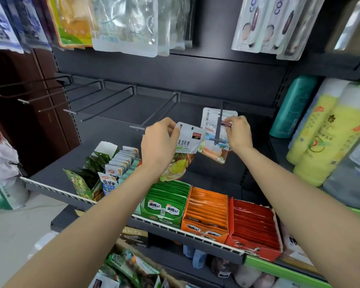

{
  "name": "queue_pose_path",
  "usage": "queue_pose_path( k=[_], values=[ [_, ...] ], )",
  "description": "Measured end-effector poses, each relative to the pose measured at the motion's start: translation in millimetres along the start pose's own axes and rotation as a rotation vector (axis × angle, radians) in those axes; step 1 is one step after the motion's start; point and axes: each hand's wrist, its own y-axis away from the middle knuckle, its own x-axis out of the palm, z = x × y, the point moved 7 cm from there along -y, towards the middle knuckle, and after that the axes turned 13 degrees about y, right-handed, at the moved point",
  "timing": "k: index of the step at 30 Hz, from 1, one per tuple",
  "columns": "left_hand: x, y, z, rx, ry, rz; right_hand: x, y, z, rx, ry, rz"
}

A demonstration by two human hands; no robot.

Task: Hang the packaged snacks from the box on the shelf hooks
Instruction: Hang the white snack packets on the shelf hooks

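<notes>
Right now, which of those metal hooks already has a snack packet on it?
The rightmost hook, by the right hand: a white snack packet hangs there. Hooks further left are bare.

Bright, even overhead light glares on the hanging clear bags (125, 26), with wide-angle bending and blur at the edges.

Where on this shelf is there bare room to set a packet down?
Bare shelf lies behind the green box, orange box and red box, under the right hand. Another bare strip runs behind the left-side packet trays, below the empty hooks. The front edge is crowded.
</notes>
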Motion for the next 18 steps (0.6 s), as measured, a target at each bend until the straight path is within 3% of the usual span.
queue_pose_path(
  k=[7,10,14,18],
  values=[
    [7,-5,7,0.001,-0.027,0.011,20,-17,-6,-0.012,0.061,0.124],
    [10,-2,11,-0.009,-0.023,0.047,13,-2,-6,0.005,0.02,0.086],
    [16,8,17,-0.049,0.034,0.153,-12,33,-12,0.069,-0.211,-0.016],
    [26,20,25,-0.11,0.15,0.296,-18,81,-15,0.128,-0.551,0.149]
  ],
)
